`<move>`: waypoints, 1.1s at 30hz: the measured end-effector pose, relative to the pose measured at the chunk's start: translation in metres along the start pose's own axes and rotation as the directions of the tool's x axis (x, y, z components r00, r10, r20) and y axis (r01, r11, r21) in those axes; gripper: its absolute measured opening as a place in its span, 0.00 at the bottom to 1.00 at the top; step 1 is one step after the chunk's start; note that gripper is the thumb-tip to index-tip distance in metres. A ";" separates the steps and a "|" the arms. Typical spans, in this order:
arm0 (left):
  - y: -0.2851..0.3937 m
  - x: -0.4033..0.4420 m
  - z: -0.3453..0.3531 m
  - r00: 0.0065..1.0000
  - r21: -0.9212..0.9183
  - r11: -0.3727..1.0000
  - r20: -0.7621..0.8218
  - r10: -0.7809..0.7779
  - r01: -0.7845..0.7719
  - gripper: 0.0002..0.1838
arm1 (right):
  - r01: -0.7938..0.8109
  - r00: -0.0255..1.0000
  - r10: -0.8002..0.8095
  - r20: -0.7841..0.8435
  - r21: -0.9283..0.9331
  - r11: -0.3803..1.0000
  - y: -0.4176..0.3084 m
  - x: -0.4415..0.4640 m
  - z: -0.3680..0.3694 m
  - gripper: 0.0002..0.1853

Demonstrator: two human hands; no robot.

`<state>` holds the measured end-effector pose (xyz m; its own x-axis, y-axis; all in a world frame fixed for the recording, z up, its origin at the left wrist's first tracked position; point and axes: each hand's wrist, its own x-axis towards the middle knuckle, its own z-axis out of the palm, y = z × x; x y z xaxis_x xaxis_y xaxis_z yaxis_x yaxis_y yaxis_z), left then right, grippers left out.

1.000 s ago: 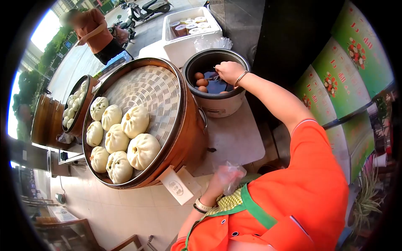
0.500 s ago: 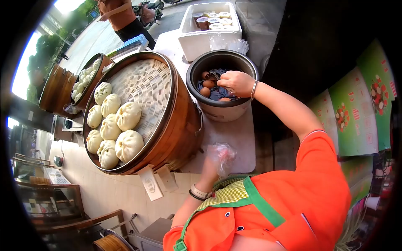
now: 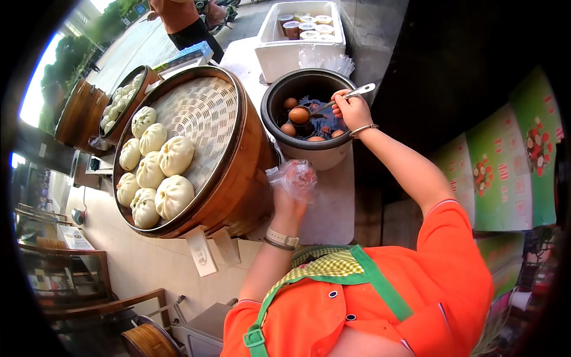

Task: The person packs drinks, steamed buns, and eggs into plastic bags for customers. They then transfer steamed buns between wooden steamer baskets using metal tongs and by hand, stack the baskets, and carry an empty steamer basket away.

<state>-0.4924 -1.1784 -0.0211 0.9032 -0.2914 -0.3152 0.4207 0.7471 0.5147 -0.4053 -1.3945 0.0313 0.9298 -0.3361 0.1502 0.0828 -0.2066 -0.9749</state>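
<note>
My right hand [image 3: 352,111] grips the metal handle of a ladle [image 3: 358,90] above a dark round pot [image 3: 277,135]. On the ladle's bowl sits a brown egg [image 3: 299,115], just over the dark liquid. More brown eggs [image 3: 288,129] lie in the pot around it. My left hand [image 3: 292,190] is closed on a clear plastic bag [image 3: 297,177], which covers most of the fingers, below the pot's near side. Left of that hand stands a large bamboo steamer [image 3: 241,184] with several pleated buns [image 3: 175,156] on its woven mat.
Beyond the pot, a white foam box [image 3: 300,52] holds several sealed cups [image 3: 292,30]. Further steamers [image 3: 85,119] with buns stand at the far left. A person [image 3: 178,18] stands across the counter [image 3: 333,211]. Green printed panels [image 3: 508,166] are at the right.
My right hand has drawn up and right, and the ladle now shows with an egg on it. My left hand has moved up toward the pot with the bag.
</note>
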 end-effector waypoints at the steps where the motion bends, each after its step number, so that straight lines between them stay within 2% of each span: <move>1: -0.002 0.011 -0.008 0.998 -0.077 0.997 0.067 -0.006 0.011 0.10 | 0.065 0.998 -0.065 -0.008 0.004 0.998 -0.009 -0.008 -0.005 0.10; 2: -0.001 0.017 -0.005 0.991 -0.153 0.988 0.135 -0.005 0.026 0.11 | 0.131 0.991 -0.130 -0.015 0.008 0.991 -0.023 -0.017 -0.009 0.11; 4: -0.002 0.023 0.005 0.993 -0.155 0.988 0.120 0.001 0.018 0.14 | 0.309 0.949 -0.302 0.087 -0.079 0.948 -0.053 -0.043 -0.021 0.08; 6: -0.001 0.028 0.017 0.988 -0.283 0.958 0.151 -0.002 0.045 0.17 | 0.603 0.797 -0.562 0.222 -0.229 0.764 -0.084 -0.073 -0.032 0.05; 7: 0.005 0.026 0.023 0.972 -0.321 0.938 0.229 -0.059 0.133 0.19 | 0.711 0.701 -0.641 0.313 -0.247 0.658 -0.092 -0.083 -0.036 0.04; 8: 0.007 0.026 0.025 0.973 -0.326 0.936 0.224 -0.057 0.130 0.19 | 0.805 0.592 -0.698 0.402 -0.250 0.538 -0.095 -0.089 -0.039 0.04; 10: 0.006 0.022 0.024 0.945 -0.382 0.899 0.313 -0.093 0.215 0.18 | 0.824 0.567 -0.704 0.428 -0.269 0.499 -0.089 -0.089 -0.039 0.05; 11: 0.004 0.021 0.018 0.968 -0.341 0.919 0.214 -0.131 0.200 0.14 | 0.818 0.575 -0.680 0.455 -0.320 0.478 -0.078 -0.080 -0.037 0.06; 12: 0.000 0.015 0.011 0.969 -0.344 0.918 0.211 -0.127 0.195 0.14 | 0.813 0.581 -0.658 0.479 -0.367 0.452 -0.066 -0.073 -0.035 0.07; 13: -0.003 0.002 0.005 0.948 -0.247 0.932 0.244 -0.204 0.264 0.12 | 0.799 0.601 -0.608 0.519 -0.410 0.440 -0.054 -0.068 -0.033 0.09; 14: -0.004 -0.012 -0.003 0.927 -0.150 0.938 0.263 -0.268 0.314 0.10 | 0.816 0.578 -0.619 0.531 -0.384 0.433 -0.038 -0.065 -0.032 0.09; 16: 0.003 -0.058 -0.006 0.880 0.139 0.915 0.251 -0.403 0.379 0.07 | 0.752 0.657 -0.484 0.578 -0.547 0.367 -0.011 -0.058 -0.025 0.10; 18: 0.009 -0.095 -0.037 0.796 0.316 0.854 0.330 -0.507 0.412 0.11 | 0.752 0.657 -0.443 0.610 -0.564 0.341 -0.002 -0.056 -0.022 0.12; 19: 0.020 -0.112 -0.054 0.832 0.291 0.876 0.303 -0.465 0.384 0.11 | 0.753 0.656 -0.463 0.597 -0.562 0.343 0.000 -0.057 -0.018 0.15; 21: 0.045 -0.147 -0.090 0.794 0.394 0.847 0.351 -0.497 0.357 0.14 | 0.728 0.684 -0.427 0.591 -0.582 0.361 0.002 -0.069 -0.017 0.21; 22: 0.063 -0.166 -0.106 0.817 0.379 0.863 0.339 -0.466 0.335 0.14 | 0.704 0.710 -0.382 0.591 -0.609 0.366 0.000 -0.079 -0.017 0.25; 24: 0.102 -0.206 -0.138 0.871 0.371 0.858 0.201 -0.448 0.356 0.17 | 0.640 0.757 -0.466 0.459 -0.666 0.383 -0.011 -0.116 -0.009 0.31; 25: 0.117 -0.221 -0.164 0.900 0.332 0.889 0.193 -0.392 0.315 0.19 | 0.520 0.824 -0.475 0.309 -0.747 0.416 -0.008 -0.137 -0.009 0.33; 26: 0.134 -0.237 -0.185 0.908 0.338 0.893 0.189 -0.374 0.298 0.19 | 0.405 0.855 -0.498 0.142 -0.784 0.471 0.000 -0.160 -0.011 0.29; 27: 0.149 -0.253 -0.205 0.966 0.145 0.969 0.133 -0.221 0.201 0.20 | 0.253 0.919 -0.392 -0.040 -0.701 0.667 0.018 -0.188 -0.017 0.23; 28: 0.165 -0.265 -0.226 0.996 -0.048 0.996 0.053 -0.074 0.077 0.21 | 0.273 0.897 -0.438 -0.066 -0.694 0.666 0.018 -0.226 -0.004 0.17; 29: 0.180 -0.271 -0.257 1.000 -0.182 0.983 0.012 0.028 -0.026 0.23 | 0.348 0.896 -0.443 0.028 -0.666 0.660 0.011 -0.268 0.026 0.13; 30: 0.201 -0.278 -0.263 0.999 -0.180 0.983 0.015 0.032 -0.029 0.23 | 0.322 0.945 -0.296 0.140 -0.567 0.758 -0.007 -0.309 0.068 0.11; 32: 0.249 -0.291 -0.269 0.947 -0.288 0.908 0.019 0.322 -0.303 0.18 | 0.464 0.831 -0.275 0.484 -0.330 0.822 -0.039 -0.369 0.175 0.13; 33: 0.265 -0.290 -0.286 0.919 -0.336 0.891 0.139 0.368 -0.305 0.18 | 0.545 0.711 -0.324 0.623 -0.198 0.815 -0.057 -0.379 0.230 0.17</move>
<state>-0.6676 -0.7250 -0.0213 0.9970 -0.0766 0.0106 0.0703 0.9554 0.2869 -0.6794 -1.0438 -0.0084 0.8582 0.4007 0.3207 0.5032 -0.5337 -0.6797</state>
